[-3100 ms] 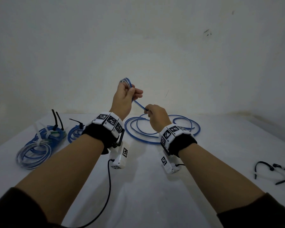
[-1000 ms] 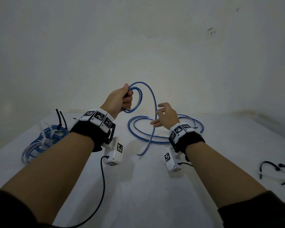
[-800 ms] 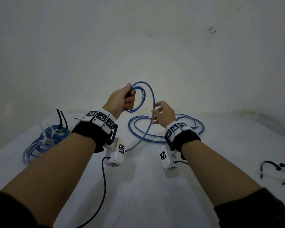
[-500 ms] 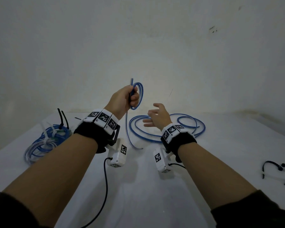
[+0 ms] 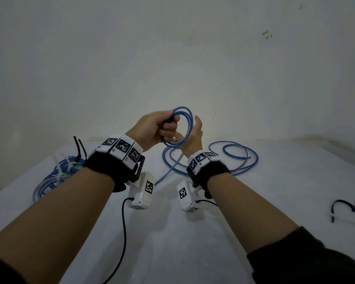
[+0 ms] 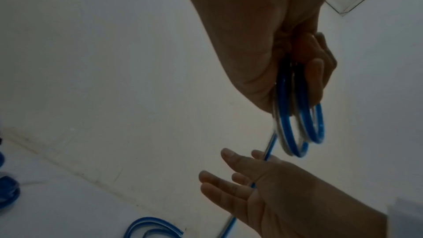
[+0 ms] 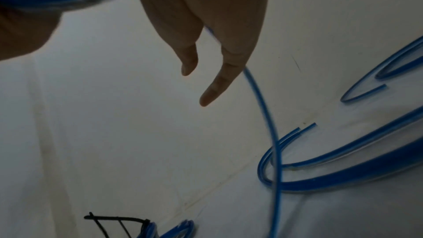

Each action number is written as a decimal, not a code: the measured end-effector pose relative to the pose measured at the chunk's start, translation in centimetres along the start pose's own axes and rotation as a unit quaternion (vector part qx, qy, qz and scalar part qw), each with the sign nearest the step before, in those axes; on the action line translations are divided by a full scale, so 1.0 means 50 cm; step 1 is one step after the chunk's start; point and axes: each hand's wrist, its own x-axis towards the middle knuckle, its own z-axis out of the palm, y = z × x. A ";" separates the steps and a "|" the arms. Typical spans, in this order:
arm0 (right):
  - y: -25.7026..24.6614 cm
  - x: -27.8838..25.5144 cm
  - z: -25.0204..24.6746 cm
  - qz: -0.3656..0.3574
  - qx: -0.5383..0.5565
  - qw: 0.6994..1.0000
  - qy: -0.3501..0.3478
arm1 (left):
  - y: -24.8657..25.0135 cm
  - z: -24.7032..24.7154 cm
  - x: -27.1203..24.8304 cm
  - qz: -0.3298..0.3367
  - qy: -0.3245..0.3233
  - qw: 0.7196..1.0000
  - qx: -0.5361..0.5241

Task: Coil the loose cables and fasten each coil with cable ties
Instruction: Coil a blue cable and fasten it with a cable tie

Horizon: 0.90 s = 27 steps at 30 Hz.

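Winding on, the person has added another loop: half a second ago the left hand (image 5: pixel 152 130) held a single small ring, and now two rings of the blue cable (image 5: pixel 179 126) hang from its closed fist. By my reading the coil is barely begun. The right hand (image 5: pixel 193 138) has come up just beside it, palm turned in, fingers (image 6: pixel 219 187) straight and relaxed, the strand sliding across them ungripped. Farther off, most of the cable lies loose on the white table (image 5: pixel 193 242). Left of it sit tied bundles (image 5: pixel 55 175).
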 end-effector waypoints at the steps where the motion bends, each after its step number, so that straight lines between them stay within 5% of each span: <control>1: 0.002 0.000 0.000 -0.010 -0.002 1.000 -0.003 | 0.003 -0.004 -0.002 -0.002 -0.003 1.000 -0.001; 6: 0.017 0.005 -0.023 -0.131 -0.130 0.983 -0.025 | 0.012 -0.023 -0.007 0.036 0.047 0.998 0.003; 13: 0.028 0.008 -0.068 -0.145 -0.233 0.961 -0.030 | 0.015 -0.040 0.004 0.115 0.154 0.979 -0.060; 22: 0.025 -0.014 -0.029 -0.038 -0.166 0.967 -0.188 | 0.019 -0.018 0.000 0.054 0.055 0.997 -0.014; 27: 0.035 -0.002 -0.010 -0.108 -0.127 0.983 -0.080 | 0.027 -0.025 -0.005 0.060 0.061 0.996 0.032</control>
